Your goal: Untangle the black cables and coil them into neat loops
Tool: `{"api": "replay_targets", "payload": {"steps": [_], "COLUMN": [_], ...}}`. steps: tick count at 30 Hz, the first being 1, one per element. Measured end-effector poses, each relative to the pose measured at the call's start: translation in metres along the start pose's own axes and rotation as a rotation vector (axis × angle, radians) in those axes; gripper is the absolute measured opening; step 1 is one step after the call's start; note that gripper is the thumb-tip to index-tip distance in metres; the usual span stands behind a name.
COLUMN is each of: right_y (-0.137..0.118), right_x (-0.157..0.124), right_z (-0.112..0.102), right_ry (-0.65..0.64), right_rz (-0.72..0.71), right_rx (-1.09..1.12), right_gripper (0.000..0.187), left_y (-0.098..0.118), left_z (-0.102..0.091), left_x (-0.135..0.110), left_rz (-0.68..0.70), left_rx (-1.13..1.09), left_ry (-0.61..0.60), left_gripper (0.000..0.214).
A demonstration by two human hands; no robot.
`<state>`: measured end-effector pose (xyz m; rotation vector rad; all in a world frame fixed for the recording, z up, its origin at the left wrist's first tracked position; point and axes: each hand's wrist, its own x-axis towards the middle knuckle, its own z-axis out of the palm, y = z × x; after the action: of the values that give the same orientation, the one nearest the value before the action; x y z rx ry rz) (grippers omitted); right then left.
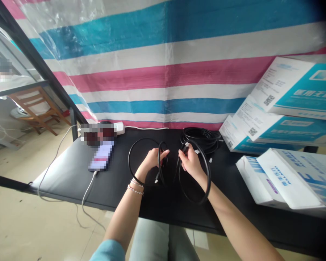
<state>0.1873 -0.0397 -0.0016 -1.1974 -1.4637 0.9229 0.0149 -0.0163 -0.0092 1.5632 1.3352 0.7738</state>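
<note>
Our two hands hold a looped black cable (208, 175) above a black tabletop (116, 188), on the near side of a wound coil (214, 138) of similar cord; we cannot tell whether the loops are one length or two. Our left hand (151, 158), nearer and to the left of the wound coil, has its fingers closed narrowly on a strand, with a wide loop circling back by the wrist and a metal plug (157, 179) showing below. Our right hand (192, 161), just in front of the wound coil, pinches the cord between thumb and fingertips, next to a pale-tipped plug (187, 144).

We judge the cable light but springy: its thick jacket keeps a round bend, so it should resist tight folds and spread if let go. The smooth-looking sheath may slip under a slack grip, yet should take firm pressure. The plugs and their necks are likely the fragile parts; we would grip plain jacket, gathering strands between thumb and fingers.

A phone (101, 156) lies left of the wound coil; blue-and-white medical cartons (266, 130) are stacked to its right, with white cartons (284, 177) nearer us on that side.
</note>
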Motion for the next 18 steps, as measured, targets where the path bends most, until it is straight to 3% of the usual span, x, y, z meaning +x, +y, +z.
{"api": "replay_targets", "payload": {"steps": [5, 12, 18], "right_y": [-0.005, 0.017, 0.026], "right_x": [-0.002, 0.006, 0.006], "right_z": [0.0, 0.001, 0.003], "right_ry": [-0.02, 0.034, -0.052], "right_rz": [0.062, -0.005, 0.016], "right_rx": [-0.02, -0.136, -0.073], "right_gripper": [0.021, 0.014, 0.017], "left_y": [0.007, 0.019, 0.016], "left_z": [0.0, 0.001, 0.002], "left_x": [-0.003, -0.009, -0.008], "left_rz": [0.032, 0.077, 0.056], "left_rx": [-0.113, -0.152, -0.16], "left_ry": [-0.159, -0.228, -0.241], "left_gripper": [0.032, 0.029, 0.031]}}
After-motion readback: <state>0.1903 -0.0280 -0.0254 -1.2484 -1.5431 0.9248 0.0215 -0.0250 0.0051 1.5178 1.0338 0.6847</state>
